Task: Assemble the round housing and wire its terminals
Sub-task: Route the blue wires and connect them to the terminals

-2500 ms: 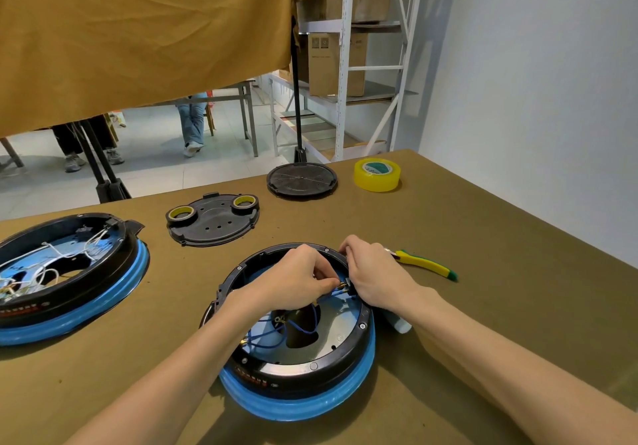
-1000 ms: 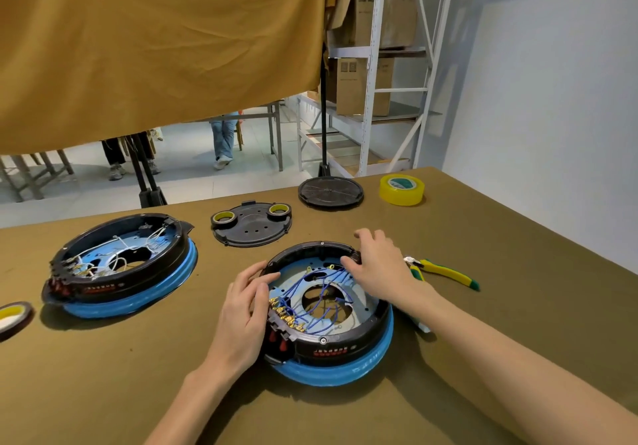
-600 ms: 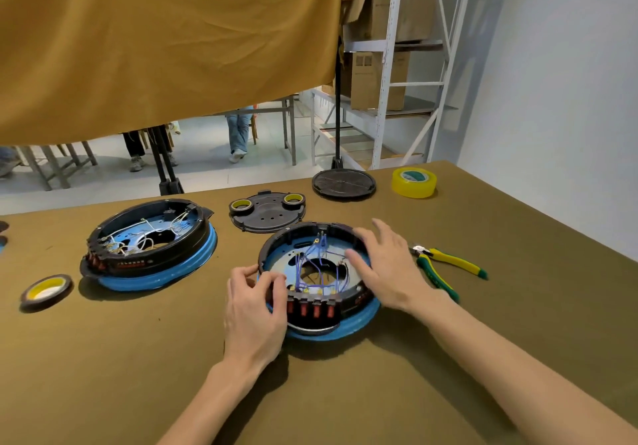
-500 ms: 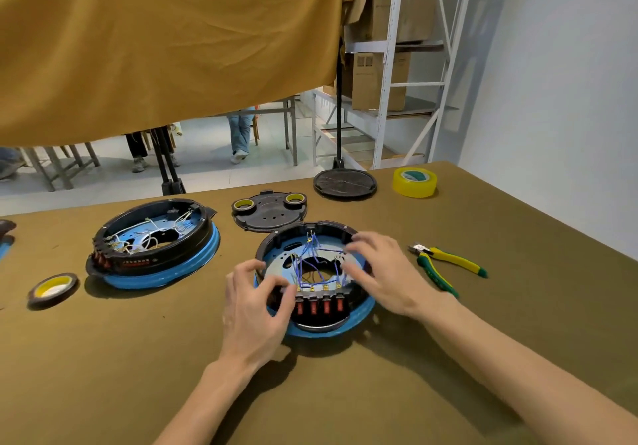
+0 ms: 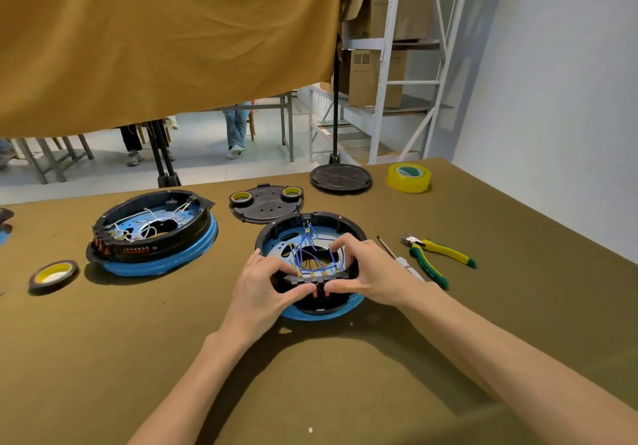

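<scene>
Both hands on the near rim of the housing (image 5: 310,261), grasping the terminal block (image 5: 319,280) from either end. Left hand (image 5: 264,284): thumb under the block's front, fingers curled over its top from the left. Right hand (image 5: 366,277): mirror of that from the right, thumb tip almost meeting the left thumb at the block's middle. Block lying crosswise, long axis left to right, seated on the housing's near edge, squarely between the two palms; neither hand nearer than the other. Blue wires (image 5: 312,254) rising from the brass terminals just behind the fingers and arching away toward the housing's far wall. Likely next: pressing or seating the block, so force straight down and inward, evenly from both ends. Beyond: screwdriver (image 5: 397,260) and pliers (image 5: 438,258) to the right, within the right hand's reach; second housing (image 5: 153,234) well apart to the left.
</scene>
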A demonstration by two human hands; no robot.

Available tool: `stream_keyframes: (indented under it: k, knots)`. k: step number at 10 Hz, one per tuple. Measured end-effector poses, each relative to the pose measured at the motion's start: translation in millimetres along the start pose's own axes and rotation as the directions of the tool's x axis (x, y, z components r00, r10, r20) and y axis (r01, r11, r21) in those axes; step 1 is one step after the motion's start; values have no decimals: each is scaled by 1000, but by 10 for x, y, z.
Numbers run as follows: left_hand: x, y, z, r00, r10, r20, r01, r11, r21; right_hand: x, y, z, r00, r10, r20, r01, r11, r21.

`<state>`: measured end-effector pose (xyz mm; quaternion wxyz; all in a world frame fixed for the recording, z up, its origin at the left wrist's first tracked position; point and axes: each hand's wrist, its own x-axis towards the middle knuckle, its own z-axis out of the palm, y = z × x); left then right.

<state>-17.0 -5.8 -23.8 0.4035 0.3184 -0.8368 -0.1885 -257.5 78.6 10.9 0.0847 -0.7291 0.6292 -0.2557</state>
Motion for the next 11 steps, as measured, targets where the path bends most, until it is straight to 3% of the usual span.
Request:
stream_keyframes:
  k: [1, 3, 5, 6, 8, 9, 10, 11]
  knots:
    - [-21, 26, 18, 998, -56, -39, 54, 997, -48, 13, -30, 36, 1000, 5, -16, -5, 1000, 17]
    - [-66, 47, 42, 998, 59, -27, -58, 997, 43, -23, -39, 37, 998, -11, -56, 15, 998, 59]
    - [-56, 100, 88, 997, 77, -26, -75, 995, 59, -5, 40, -17, 999, 27, -47, -19, 988, 151]
    - [-58, 66, 69, 987, 161, 8, -162, 986, 38, -58, 136, -126, 997, 53, -47, -45, 985, 164]
    - [89, -83, 24, 994, 109, 19, -111, 982, 150, -45, 134, -90, 994, 56, -91, -47, 994, 102]
    - [55, 21, 117, 991, 115, -65, -100, 976, 196, -43, 225, -166, 995, 83, -60, -74, 988, 138]
    - [42, -2, 165, 986, 112, -123, -103, 991, 81, -123, 207, -200, 995, 88, -52, -79, 984, 159]
    - [64, -109, 139, 998, 17, -67, -19, 999, -33, -150, 82, -241, 972, 98, -213, -43, 967, 252]
